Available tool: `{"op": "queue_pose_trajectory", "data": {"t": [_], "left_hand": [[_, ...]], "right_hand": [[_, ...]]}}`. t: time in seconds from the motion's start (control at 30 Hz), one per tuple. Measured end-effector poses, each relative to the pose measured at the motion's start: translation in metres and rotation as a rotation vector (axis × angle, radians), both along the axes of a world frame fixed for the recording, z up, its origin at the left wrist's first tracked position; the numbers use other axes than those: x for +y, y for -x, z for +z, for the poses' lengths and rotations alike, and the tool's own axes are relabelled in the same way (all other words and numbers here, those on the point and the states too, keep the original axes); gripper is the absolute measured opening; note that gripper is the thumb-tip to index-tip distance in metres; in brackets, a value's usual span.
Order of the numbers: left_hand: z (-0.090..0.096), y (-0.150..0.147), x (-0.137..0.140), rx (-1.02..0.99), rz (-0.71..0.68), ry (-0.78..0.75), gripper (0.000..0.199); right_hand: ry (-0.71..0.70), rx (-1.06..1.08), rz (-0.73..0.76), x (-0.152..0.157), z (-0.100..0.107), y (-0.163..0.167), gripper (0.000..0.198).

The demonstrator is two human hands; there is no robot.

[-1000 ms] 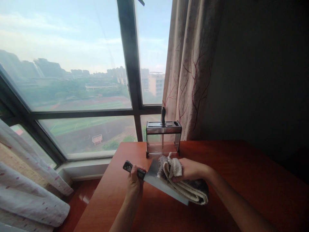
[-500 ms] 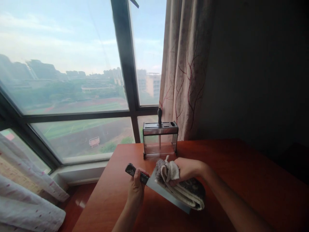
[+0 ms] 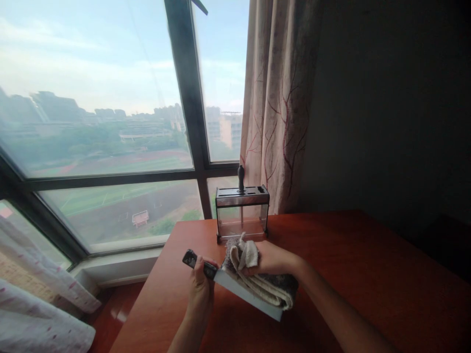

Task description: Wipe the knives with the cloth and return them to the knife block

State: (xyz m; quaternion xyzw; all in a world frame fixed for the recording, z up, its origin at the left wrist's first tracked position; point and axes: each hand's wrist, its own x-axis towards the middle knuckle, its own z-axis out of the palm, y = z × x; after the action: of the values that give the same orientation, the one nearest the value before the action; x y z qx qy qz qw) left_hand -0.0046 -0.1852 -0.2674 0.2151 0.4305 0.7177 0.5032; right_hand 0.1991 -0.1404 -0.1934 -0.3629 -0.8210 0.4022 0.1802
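Markings in a pale tone sit on the black handle (image 3: 209,270) of the cleaver (image 3: 250,296), but they are too small to read; a line of lettering seems to run along a rooftop outside the window (image 3: 110,147), also too fine to make out. The cleaver extends from the left hand (image 3: 200,284) toward the right, its blade slanting down past the underside of the right hand (image 3: 272,259), over the reddish-brown table (image 3: 165,274). The cloth (image 3: 253,282), thick, folded and grey with cream, lies against the blade directly below and to the left of the right hand, hiding much of the metal — a pale strip and the lower corner show beyond it.

The left hand is closed around the handle, thumb laid across the top, the butt end poking out past the thumb. The right hand is clenched on the bunched cloth and holds it to the blade, some of its fingers hidden in the folds. Just beyond both hands stands the knife block (image 3: 243,197), see-through below its dark slotted top, with 1 black-handled knife (image 3: 241,179) upright in it. Farther off, behind the block, hangs a curtain (image 3: 275,98) with reddish branch patterns.
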Motion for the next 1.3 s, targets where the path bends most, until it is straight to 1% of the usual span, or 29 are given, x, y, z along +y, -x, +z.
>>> {"op": "queue_pose_trajectory", "data": {"t": [0.17, 0.3, 0.43, 0.57, 0.73, 0.8, 0.9, 1.0, 1.13, 1.3], "left_hand": [[0.003, 0.013, 0.004, -0.02, 0.05, 0.012, 0.035], [0.001, 0.017, 0.006, -0.018, 0.077, 0.027, 0.036], [0.001, 0.015, 0.006, 0.011, 0.073, 0.019, 0.036], [0.005, 0.012, 0.004, 0.039, 0.043, 0.008, 0.038], [0.009, 0.005, -0.001, 0.07, 0.014, -0.007, 0.04], [0.008, 0.001, -0.003, 0.09, -0.024, -0.01, 0.041], [0.006, -0.002, -0.004, 0.095, -0.069, -0.005, 0.041], [0.005, -0.001, -0.005, 0.084, -0.063, -0.006, 0.039], [0.005, 0.002, -0.004, 0.085, -0.026, -0.011, 0.041], [0.004, 0.01, 0.001, 0.058, 0.019, -0.012, 0.041]], "right_hand": [[0.098, 0.011, -0.005, -0.005, -0.01, -0.024, 0.047], [0.164, -0.016, 0.033, -0.009, -0.009, -0.042, 0.049], [0.173, -0.113, 0.05, -0.01, -0.005, -0.048, 0.043], [0.122, -0.201, 0.076, -0.008, 0.002, -0.042, 0.037], [0.064, -0.214, 0.113, -0.002, 0.012, -0.022, 0.037], [0.033, -0.204, 0.119, 0.001, 0.012, -0.012, 0.036], [-0.058, -0.185, 0.103, 0.005, 0.01, 0.004, 0.037], [-0.133, -0.14, 0.079, 0.006, 0.006, 0.016, 0.038], [-0.107, -0.068, 0.038, 0.002, 0.003, 0.018, 0.039], [-0.021, -0.022, -0.004, -0.007, -0.001, 0.004, 0.039]]}}
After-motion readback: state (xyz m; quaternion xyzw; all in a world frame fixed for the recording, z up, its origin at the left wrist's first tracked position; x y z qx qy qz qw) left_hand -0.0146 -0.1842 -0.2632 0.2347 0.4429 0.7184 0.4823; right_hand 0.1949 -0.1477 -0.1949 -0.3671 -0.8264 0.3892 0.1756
